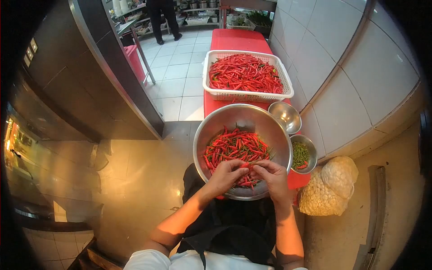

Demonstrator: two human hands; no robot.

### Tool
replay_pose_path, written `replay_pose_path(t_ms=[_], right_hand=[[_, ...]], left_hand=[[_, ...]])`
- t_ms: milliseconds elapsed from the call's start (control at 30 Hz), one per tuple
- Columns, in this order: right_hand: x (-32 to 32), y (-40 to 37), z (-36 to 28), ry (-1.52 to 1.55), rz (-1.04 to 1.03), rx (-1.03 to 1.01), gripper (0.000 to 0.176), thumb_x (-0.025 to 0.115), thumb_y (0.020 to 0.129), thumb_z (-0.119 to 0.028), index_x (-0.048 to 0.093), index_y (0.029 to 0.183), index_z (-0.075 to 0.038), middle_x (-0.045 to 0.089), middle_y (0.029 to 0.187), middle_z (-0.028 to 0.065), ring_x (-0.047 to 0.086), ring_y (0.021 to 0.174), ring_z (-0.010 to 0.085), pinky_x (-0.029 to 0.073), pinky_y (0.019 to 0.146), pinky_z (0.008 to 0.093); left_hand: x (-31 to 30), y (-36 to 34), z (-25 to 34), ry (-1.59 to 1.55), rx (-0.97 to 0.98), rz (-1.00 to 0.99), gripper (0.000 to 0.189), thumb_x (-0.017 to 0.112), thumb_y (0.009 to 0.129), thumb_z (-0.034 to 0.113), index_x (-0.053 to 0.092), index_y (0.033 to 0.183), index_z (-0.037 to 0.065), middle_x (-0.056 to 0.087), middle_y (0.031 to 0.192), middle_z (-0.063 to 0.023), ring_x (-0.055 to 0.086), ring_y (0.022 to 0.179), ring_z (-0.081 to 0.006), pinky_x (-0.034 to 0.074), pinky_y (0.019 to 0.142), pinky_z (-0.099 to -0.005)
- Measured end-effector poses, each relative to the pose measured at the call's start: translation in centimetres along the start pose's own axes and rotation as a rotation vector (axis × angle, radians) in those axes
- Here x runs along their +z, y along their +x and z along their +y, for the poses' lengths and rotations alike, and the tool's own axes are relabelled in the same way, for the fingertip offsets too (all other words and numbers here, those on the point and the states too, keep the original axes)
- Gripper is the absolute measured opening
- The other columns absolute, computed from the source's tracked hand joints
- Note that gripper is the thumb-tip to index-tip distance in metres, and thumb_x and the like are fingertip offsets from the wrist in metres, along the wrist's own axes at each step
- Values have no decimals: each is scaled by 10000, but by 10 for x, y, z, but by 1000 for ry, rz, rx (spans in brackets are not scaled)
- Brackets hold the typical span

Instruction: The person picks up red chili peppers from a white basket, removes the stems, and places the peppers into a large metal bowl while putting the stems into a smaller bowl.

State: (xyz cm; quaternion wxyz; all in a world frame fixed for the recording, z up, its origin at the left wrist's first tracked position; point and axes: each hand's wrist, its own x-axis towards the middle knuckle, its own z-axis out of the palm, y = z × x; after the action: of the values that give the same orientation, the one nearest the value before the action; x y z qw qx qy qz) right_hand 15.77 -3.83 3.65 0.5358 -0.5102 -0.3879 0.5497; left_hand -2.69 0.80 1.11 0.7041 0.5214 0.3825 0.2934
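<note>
Many red chillies with green stems [234, 146] lie in a large steel bowl [276, 130]. Over the bowl's near part, my left hand [225, 175] has its thumb and fingers pinched on a red chilli [246, 166]. My right hand [273, 176] meets it from the other side, fingertips pressed together at the chilli's end; what exactly they grip is too small to tell. Right of the bowl, a small steel bowl [313, 150] holds green stems [299, 154] and a bit of red. Behind it stands another small steel bowl [284, 116].
A white basket [247, 96] heaped with red chillies stands on the red surface [234, 40]. At the right is a plastic bag of pale pieces [326, 191]. A person's legs [163, 20] show far back; a dark wall panel [90, 67] rises at the left.
</note>
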Motion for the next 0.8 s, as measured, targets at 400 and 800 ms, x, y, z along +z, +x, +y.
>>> replay_pose_path(t_ms=[400, 800], right_hand=[[-4, -3, 0, -169, 11, -42, 101, 701, 914, -58, 718, 975, 21, 716, 849, 68, 687, 738, 120, 563, 674, 251], [-7, -10, 0, 68, 62, 77, 89, 694, 915, -55, 728, 941, 23, 708, 833, 67, 671, 711, 133, 546, 639, 268]], left_hand=[[5, -2, 1, 178, 83, 70, 161, 666, 975, 155, 704, 1061, 24, 670, 865, 25, 574, 774, -21, 452, 649, -201], [2, -6, 6, -184, -5, -56, 166, 678, 967, 124, 701, 1087, 12, 696, 907, 10, 612, 759, -43, 492, 673, -205]])
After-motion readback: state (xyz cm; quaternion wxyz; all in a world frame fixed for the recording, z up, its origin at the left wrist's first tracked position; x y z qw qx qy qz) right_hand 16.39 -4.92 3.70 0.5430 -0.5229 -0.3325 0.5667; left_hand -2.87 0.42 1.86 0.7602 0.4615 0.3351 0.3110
